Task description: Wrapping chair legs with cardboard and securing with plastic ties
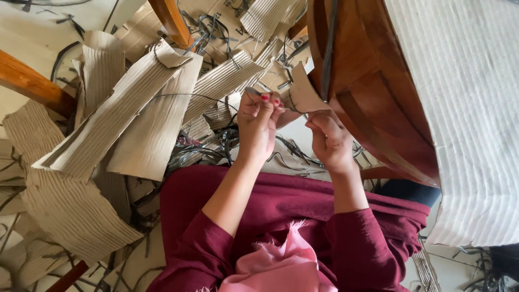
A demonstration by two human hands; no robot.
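My left hand [259,121], with red-painted nails, is pinched shut on a thin dark strand [292,110] that runs across to my right hand. My right hand [330,141] is closed at the lower edge of a small brown cardboard flap [303,91], right against the curved dark wooden furniture frame [373,92]. A black strap [328,48] runs down that frame. A large sheet of pale corrugated cardboard [465,108] covers the frame's right side. Both my sleeves are maroon.
Torn corrugated cardboard strips [135,113] and loose black straps [227,141] litter the floor on the left and behind my hands. Wooden legs [32,84] [173,21] cross the upper left. A pink cloth [281,262] lies on my lap.
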